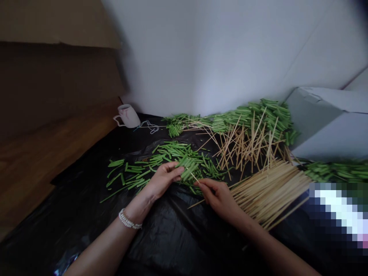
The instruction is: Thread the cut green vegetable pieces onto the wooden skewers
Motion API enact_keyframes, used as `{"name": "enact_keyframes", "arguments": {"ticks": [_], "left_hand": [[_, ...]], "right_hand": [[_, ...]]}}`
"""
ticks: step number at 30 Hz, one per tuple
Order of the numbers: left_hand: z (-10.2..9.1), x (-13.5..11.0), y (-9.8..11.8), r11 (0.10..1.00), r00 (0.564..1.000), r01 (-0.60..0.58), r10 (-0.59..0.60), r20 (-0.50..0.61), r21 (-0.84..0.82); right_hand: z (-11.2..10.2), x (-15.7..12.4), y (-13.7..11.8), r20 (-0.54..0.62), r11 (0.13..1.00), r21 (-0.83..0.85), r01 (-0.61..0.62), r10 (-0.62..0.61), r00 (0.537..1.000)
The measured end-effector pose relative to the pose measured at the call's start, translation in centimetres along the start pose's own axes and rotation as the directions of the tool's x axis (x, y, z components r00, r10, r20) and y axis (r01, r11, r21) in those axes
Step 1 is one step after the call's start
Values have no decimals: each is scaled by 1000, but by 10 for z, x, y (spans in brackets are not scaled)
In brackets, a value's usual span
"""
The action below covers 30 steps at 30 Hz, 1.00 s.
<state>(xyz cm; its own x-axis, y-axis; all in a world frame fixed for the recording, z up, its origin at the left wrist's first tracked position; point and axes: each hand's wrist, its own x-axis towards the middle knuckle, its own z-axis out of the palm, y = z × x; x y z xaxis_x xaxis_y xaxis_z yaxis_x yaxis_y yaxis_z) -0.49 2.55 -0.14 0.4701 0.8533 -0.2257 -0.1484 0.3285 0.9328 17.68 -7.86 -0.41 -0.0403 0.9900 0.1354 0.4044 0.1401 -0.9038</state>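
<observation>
My left hand (167, 175) is closed around a row of cut green stalks (189, 167) lying side by side. In my right hand (215, 195) a thin wooden skewer (195, 177) is pinched between thumb and fingers, and its far part runs into the stalks. Whether the tip comes out the other side is hidden. Beneath and around both hands lie loose cut stalks (138, 170). To the right of my right hand rests a thick bundle of bare skewers (273, 191), one of them (195, 204) jutting out under the hand.
Skewered stalks (247, 117) are heaped along the wall, their sticks (244, 147) pointing toward me. A white mug (128, 116) and a string (151, 126) stand back left. A pale box (330, 122) is at right, beside more stalks (339, 171). Black plastic sheeting (163, 230) covers the surface.
</observation>
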Motion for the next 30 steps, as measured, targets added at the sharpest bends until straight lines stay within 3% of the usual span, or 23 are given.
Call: {"name": "enact_keyframes", "arguments": {"ticks": [4,12,15,19,25,30], "left_hand": [[-12,9,11,981,978,-126,99,-182,-144],[-35,20,22,917,876,-322,194,-441,-237],[-39,22,23,905,857,-341,188,-480,-255],[-34,20,25,882,886,-289,99,-453,-372],[-25,14,25,876,943,-181,25,-332,-447],[-23,14,21,871,958,-96,-50,-282,-481]], "right_hand": [[-2,0,0,26,1000,2,7,-7,1000],[-7,0,-4,125,1000,-4,0,0,992],[-10,-2,-9,240,1000,10,-9,7,971],[-16,-2,-15,305,998,58,-23,5,952],[-32,4,-18,39,981,191,-12,4,999],[-54,5,-18,-190,921,388,25,53,980]]}}
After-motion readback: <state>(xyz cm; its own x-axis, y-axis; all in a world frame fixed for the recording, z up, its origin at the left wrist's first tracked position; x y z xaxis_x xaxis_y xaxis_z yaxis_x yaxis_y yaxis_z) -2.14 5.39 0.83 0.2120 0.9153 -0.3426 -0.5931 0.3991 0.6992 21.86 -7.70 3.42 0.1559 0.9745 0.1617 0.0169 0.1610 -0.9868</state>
